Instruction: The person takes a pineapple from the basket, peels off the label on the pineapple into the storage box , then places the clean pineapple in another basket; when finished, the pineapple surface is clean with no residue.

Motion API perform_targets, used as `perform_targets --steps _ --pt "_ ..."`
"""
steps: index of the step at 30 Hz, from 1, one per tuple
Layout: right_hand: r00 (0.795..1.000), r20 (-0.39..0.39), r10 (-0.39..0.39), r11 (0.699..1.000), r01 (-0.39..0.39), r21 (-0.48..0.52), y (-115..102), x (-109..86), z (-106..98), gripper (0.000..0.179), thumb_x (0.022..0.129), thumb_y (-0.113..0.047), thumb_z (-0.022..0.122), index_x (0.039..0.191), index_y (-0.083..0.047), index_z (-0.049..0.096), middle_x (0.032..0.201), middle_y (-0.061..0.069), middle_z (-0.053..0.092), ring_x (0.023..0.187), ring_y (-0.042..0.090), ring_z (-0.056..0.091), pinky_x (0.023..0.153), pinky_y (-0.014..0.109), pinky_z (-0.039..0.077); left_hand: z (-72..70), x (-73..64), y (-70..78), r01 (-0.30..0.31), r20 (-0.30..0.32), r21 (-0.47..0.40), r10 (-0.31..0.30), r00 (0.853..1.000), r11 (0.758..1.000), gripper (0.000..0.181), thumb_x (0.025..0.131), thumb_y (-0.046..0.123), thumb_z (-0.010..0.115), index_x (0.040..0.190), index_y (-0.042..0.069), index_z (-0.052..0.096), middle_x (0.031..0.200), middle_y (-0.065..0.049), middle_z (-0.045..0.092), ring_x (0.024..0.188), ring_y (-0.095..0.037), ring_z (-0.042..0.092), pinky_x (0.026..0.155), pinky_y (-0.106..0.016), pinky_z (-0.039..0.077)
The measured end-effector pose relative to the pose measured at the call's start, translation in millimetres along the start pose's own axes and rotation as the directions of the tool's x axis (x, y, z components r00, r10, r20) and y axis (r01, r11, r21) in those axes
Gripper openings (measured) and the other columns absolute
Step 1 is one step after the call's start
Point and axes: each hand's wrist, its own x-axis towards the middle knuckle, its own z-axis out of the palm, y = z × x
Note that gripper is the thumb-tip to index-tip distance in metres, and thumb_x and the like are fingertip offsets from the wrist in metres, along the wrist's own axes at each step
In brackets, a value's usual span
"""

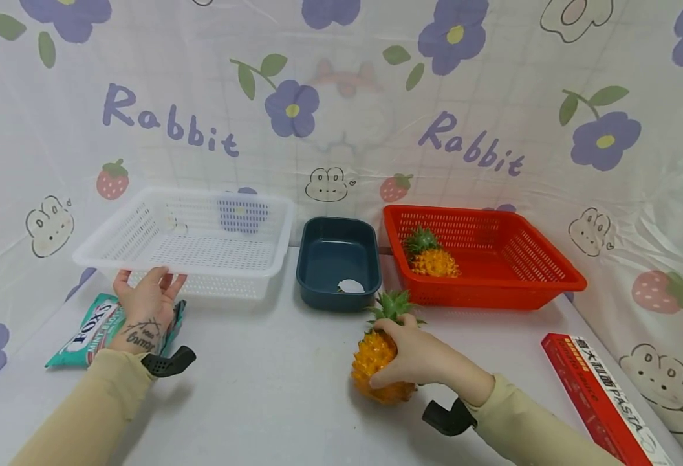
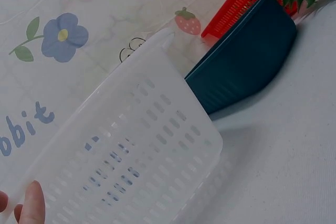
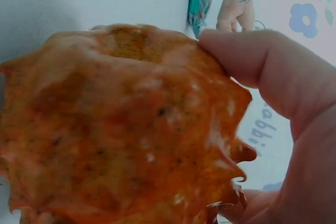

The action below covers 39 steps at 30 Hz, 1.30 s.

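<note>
My right hand (image 1: 414, 353) grips a yellow-orange pineapple (image 1: 370, 366) with a green leafy crown, low over the middle of the table. Its thumb and fingers are spread around the fruit's side, and the spiky skin (image 3: 121, 129) fills much of the right wrist view. With its fingertips, my left hand (image 1: 146, 301) holds the front rim of a white plastic basket (image 1: 248, 265). One finger (image 2: 33, 205) shows at that rim in the left wrist view. Behind and partly under the left wrist lies a teal FOX'S packet (image 1: 88, 333).
A dark blue tub (image 1: 336, 303) with a small white item (image 1: 350, 286) inside stands between the white basket and a red basket (image 1: 481, 294). Another pineapple (image 1: 434, 262) lies in the red basket. A red pasta box (image 1: 600, 395) lies at the right edge; a printed curtain (image 1: 353, 129) hangs behind.
</note>
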Motion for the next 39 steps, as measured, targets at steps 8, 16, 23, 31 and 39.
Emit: perform_targets --steps 8,16,23,31,39 --pt "1.0 -0.004 -0.028 1.0 0.028 -0.003 -2.4 -0.7 3.5 0.095 0.054 -0.043 0.087 0.136 -0.024 0.042 0.141 0.023 0.024 0.098 0.029 0.052 0.078 0.049 0.05 0.0 -0.9 -0.3 0.003 0.003 -0.01 -0.003 1.0 1.0 0.079 0.081 -0.008 0.062 0.131 0.04 0.023 0.122 0.006 0.037 0.11 -0.018 0.041 0.084 -0.038 0.052" --pt "0.997 -0.001 -0.073 0.997 0.073 -0.007 0.7 -4.4 2.4 0.087 0.055 -0.026 0.085 0.13 -0.019 0.043 0.133 0.02 0.031 0.089 0.026 0.052 0.072 0.043 0.05 -0.4 -1.3 -0.6 0.013 0.004 -0.01 -0.013 1.0 1.0 0.081 0.081 -0.007 0.064 0.131 0.04 0.022 0.122 0.006 0.037 0.109 -0.018 0.041 0.084 -0.038 0.052" --pt "0.996 0.052 -0.073 0.997 0.072 0.017 2.9 -9.2 -3.3 0.086 0.055 -0.017 0.085 0.129 -0.02 0.042 0.13 0.017 0.031 0.089 0.025 0.05 0.069 0.039 0.051 -0.9 0.4 -0.5 0.007 0.007 -0.003 -0.007 1.0 1.0 0.081 0.08 -0.005 0.066 0.131 0.04 0.022 0.122 0.006 0.038 0.11 -0.018 0.043 0.085 -0.038 0.051" --pt "0.992 0.066 -0.105 0.994 0.103 0.029 4.3 -18.2 -9.6 0.085 0.055 -0.014 0.084 0.129 -0.02 0.043 0.128 0.015 0.032 0.09 0.024 0.05 0.068 0.036 0.05 -1.9 1.5 -2.1 0.006 0.017 -0.006 -0.006 1.0 1.0 0.081 0.08 -0.006 0.066 0.13 0.04 0.022 0.122 0.006 0.039 0.114 -0.02 0.044 0.083 -0.039 0.052" --pt "0.982 0.104 -0.16 0.987 0.156 0.05 6.2 -31.1 -19.2 0.087 0.054 -0.014 0.083 0.131 -0.019 0.041 0.134 0.013 0.028 0.096 0.025 0.048 0.074 0.037 0.05 -1.8 1.2 -0.9 0.007 0.011 0.005 -0.007 1.0 1.0 0.078 0.081 -0.005 0.064 0.129 0.041 0.023 0.122 0.006 0.038 0.108 -0.018 0.044 0.082 -0.037 0.053"
